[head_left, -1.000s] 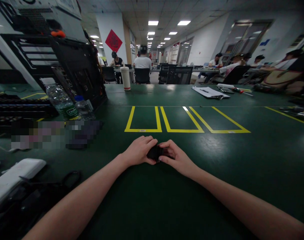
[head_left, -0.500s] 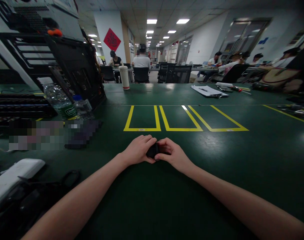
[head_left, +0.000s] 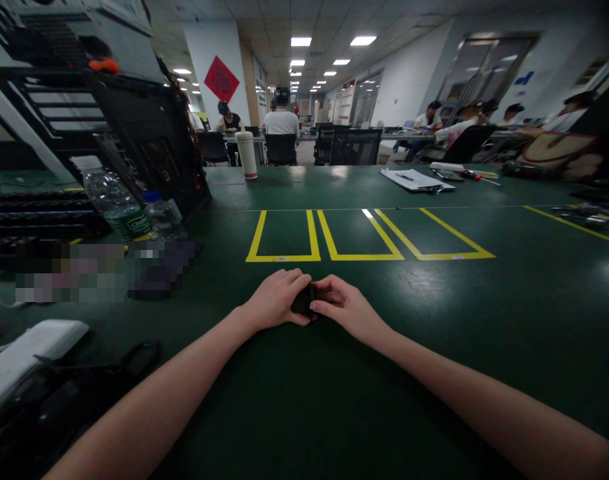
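Observation:
Between my two hands is a small black rounded object (head_left: 303, 302); its kind does not show, and the fingers cover much of it. My left hand (head_left: 279, 298) is closed around its left side, thumb toward me. From the right, the thumb and fingertips of my right hand (head_left: 348, 308) pinch its edge. Both hands are low over the dark green table (head_left: 304, 400), just in front of the yellow tape outlines (head_left: 284, 258). Whether the object touches the tabletop, I cannot tell.
At left stand a large plastic bottle (head_left: 111, 200), a smaller blue-capped bottle (head_left: 164, 217) and black computer hardware (head_left: 154, 140). Nearer lie a white power strip (head_left: 39, 350) and black cables (head_left: 79, 400). A white tumbler (head_left: 246, 155) and a clipboard (head_left: 417, 179) are farther back. Several people sit beyond.
The whole view has shifted slightly. Both hands keep nearly the same hold on the black object, with the right fingertips moved only a little.

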Motion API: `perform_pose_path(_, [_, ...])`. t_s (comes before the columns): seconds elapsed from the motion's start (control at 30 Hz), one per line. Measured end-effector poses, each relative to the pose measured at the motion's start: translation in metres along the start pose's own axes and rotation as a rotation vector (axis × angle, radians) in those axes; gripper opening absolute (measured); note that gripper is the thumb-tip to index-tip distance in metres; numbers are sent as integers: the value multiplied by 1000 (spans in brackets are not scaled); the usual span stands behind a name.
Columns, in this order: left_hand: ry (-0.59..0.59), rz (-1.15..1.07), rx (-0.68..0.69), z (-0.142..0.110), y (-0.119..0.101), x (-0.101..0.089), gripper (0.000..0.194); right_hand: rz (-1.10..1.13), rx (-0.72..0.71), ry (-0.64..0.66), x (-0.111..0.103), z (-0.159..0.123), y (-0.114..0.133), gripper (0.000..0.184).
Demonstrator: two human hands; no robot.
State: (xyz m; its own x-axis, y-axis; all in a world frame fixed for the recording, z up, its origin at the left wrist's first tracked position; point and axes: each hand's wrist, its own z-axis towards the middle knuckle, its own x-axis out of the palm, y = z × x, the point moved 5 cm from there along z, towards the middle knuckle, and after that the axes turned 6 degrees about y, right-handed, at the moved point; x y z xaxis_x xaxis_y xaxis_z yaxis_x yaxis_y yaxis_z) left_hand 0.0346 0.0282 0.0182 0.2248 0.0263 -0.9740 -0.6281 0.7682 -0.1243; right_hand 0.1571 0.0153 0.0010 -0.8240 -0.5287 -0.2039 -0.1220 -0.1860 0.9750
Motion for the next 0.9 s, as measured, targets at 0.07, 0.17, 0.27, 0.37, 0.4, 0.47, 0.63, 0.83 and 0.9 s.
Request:
perform_pose_path(0.07, [-4, 4, 2, 0, 0, 0, 53, -113, -56, -47, 0, -3, 3, 24])
perform_pose_path(0.17, [-1, 2, -2, 0, 0, 0, 54, -192, -127, -84, 0, -6, 6, 25])
perform_pose_path(0.27, [0, -11, 2, 0, 0, -1, 52, -42, -113, -54, 0, -4, 1, 19])
perform_pose_path(0.37, [5, -15, -4, 0, 0, -1, 52, 74, -38, -18, 1, 0, -4, 16])
perform_pose_path(0.4, [9, -13, -6, 0, 0, -1, 52, 81, -12, -19, 0, 0, -5, 19])
perform_pose_path(0.47, [16, -11, -4, 0, 0, -1, 51, 66, 26, -24, -1, 1, -6, 25])
perform_pose_path(0.63, [4, -18, 5, -1, 1, 0, 52, 47, 19, 46, 1, 0, -2, 21])
perform_pose_path(0.83, [6, -14, -9, 1, 2, 1, 56, -5, -50, 2, 2, -3, 0, 27])
perform_pose_path(0.9, [4, -10, -10, 1, 2, 1, 56, 6, -50, 2, 2, -4, 0, 24])
